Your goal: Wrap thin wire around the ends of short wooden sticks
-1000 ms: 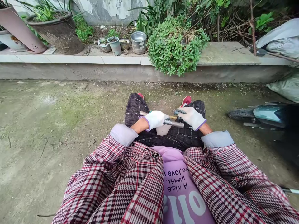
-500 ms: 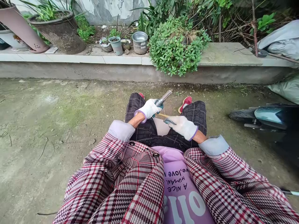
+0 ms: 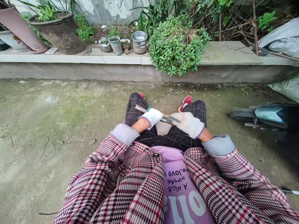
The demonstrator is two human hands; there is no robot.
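I sit with my knees apart over a bare concrete yard and wear white gloves. My left hand (image 3: 152,117) is closed round a grey metal rod (image 3: 140,109) with a teal part at the grip. The rod lies crosswise over my lap, its free end pointing left. My right hand (image 3: 189,124) is closed on a small dark grey, blade-like piece (image 3: 174,119) that meets the rod's other end between my hands. A thin yellowish stick (image 3: 166,116) shows just behind that spot. What the stick belongs to is hidden by the gloves.
A low concrete ledge (image 3: 229,53) runs across ahead. On it stand a large tilted pot (image 3: 58,31), small pots (image 3: 116,45), a metal bowl (image 3: 139,42) and a leafy bush (image 3: 177,46). A scooter (image 3: 266,115) stands at the right, with grey sacks (image 3: 283,84) behind it.
My left hand swung the rod from pointing up and right down to lying crosswise. My right hand rose slightly, and the two hands came together again.
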